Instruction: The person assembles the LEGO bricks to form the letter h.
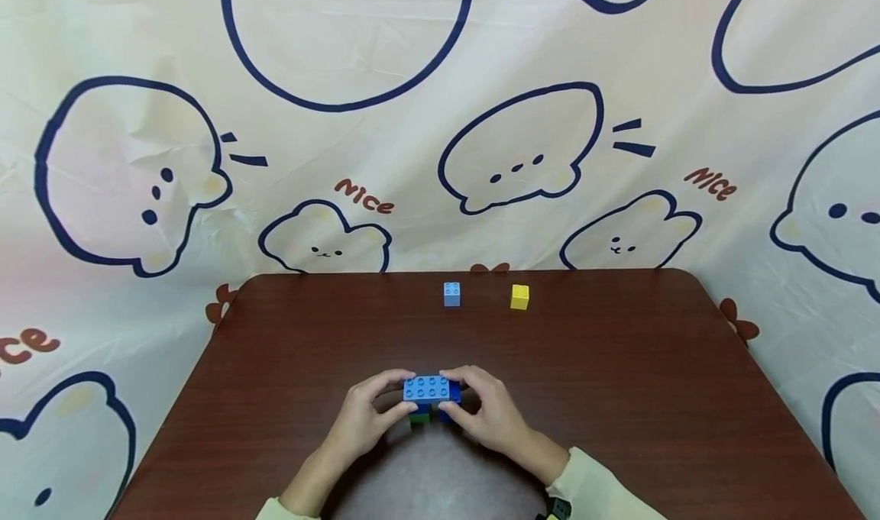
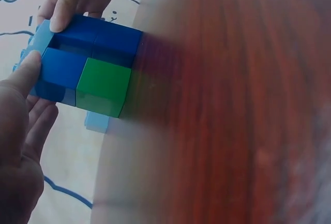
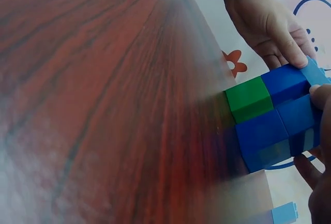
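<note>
Pale-sleeved left hand (image 1: 363, 415) and right hand (image 1: 492, 415) pinch opposite ends of light-blue eight-stud plastic brick (image 1: 426, 389), atop dark-blue plastic blocks (image 2: 63, 73) and green plastic block (image 2: 105, 83), on dark reddish-brown wood-grained tabletop (image 1: 296, 337), soft sheen at front; near far edge, small light-blue studded block (image 1: 451, 295) left of yellow block (image 1: 519, 298); beyond, pale cloth (image 1: 412, 150) printed with navy-outlined cartoon figures, brown "Nice" lettering

The tabletop (image 1: 660, 382) gives passage on either side of the brick stack (image 1: 426, 389), which blocks the middle.
</note>
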A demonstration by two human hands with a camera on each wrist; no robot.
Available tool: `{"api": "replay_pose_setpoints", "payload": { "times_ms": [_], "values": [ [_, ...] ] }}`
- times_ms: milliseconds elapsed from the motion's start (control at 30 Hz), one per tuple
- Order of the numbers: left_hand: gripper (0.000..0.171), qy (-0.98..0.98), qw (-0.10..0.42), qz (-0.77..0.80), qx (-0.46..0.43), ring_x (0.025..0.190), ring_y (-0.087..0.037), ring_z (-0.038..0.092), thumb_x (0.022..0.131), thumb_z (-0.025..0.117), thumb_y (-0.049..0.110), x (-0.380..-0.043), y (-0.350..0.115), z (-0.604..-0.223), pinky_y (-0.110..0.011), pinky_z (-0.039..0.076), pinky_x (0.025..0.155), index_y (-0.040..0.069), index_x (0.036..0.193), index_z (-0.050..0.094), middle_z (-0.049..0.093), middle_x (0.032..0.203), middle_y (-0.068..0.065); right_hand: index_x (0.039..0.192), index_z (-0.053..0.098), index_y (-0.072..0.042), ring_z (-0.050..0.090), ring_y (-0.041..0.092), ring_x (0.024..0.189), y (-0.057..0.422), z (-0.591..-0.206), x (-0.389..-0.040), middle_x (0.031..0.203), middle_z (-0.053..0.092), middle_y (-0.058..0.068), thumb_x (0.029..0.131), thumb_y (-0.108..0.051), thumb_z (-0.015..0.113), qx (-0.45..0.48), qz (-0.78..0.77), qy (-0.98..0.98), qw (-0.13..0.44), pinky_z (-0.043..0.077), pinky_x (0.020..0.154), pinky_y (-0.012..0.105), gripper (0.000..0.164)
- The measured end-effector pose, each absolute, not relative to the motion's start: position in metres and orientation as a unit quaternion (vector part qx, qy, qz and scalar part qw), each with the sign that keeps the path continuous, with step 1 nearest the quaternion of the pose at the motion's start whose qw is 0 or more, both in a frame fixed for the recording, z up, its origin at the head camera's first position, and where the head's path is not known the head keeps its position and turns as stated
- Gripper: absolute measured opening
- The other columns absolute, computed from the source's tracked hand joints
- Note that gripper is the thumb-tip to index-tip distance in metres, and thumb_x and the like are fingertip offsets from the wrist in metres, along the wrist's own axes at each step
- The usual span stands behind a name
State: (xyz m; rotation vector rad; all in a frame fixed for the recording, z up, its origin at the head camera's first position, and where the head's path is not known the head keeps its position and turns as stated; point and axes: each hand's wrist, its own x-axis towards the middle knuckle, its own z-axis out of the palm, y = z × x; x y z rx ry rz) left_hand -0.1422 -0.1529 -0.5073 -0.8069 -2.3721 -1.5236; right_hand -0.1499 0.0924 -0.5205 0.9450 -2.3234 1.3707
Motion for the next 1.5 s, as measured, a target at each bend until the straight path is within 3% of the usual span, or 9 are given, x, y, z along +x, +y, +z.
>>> {"api": "replay_pose_setpoints", "payload": {
  "times_ms": [167,667,1033,1500],
  "values": [
    [0.043,-0.810,0.092,-0.515,-0.266,0.108,-0.019,0.067,0.082,0.082,0.002,-0.143,-0.153,-0.505,-0.038,0.060,0.086,0.007,0.122,0.067,0.071,0.117,-0.006,0.125,0.066,-0.009,0.066,0.012,0.098,0.092,-0.518,-0.149,0.118,0.070,0.004,0.091,-0.017,0.080,0.320,0.485,-0.803,0.133,0.061,0.076,0.036,0.038],
    [0.042,-0.787,0.005,-0.577,-0.218,0.106,-0.019,0.070,0.085,0.081,0.006,-0.143,-0.155,-0.505,-0.031,0.058,0.089,0.008,0.125,0.067,0.071,0.115,-0.009,0.122,0.066,-0.018,0.068,0.011,0.096,0.095,-0.512,-0.149,0.113,0.072,-0.004,0.091,-0.025,0.078,0.258,0.537,-0.803,0.012,0.059,0.085,0.033,0.034],
    [0.038,-0.798,-0.040,-0.574,-0.180,0.105,-0.026,0.070,0.088,0.079,0.010,-0.145,-0.142,-0.501,-0.030,0.058,0.089,0.003,0.123,0.068,0.071,0.113,-0.012,0.124,0.068,-0.014,0.068,0.015,0.098,0.107,-0.507,-0.152,0.116,0.072,-0.002,0.091,-0.029,0.078,0.243,0.524,-0.816,0.015,0.059,0.087,0.036,0.037],
    [0.036,-0.790,-0.040,-0.577,-0.206,0.106,-0.026,0.071,0.089,0.078,0.008,-0.158,-0.106,-0.503,-0.028,0.058,0.086,0.002,0.123,0.067,0.071,0.115,-0.013,0.125,0.068,-0.015,0.068,0.020,0.104,0.142,-0.508,-0.153,0.118,0.072,0.001,0.089,-0.026,0.081,0.202,0.511,-0.835,0.033,0.058,0.089,0.044,0.040]
  ]
}}
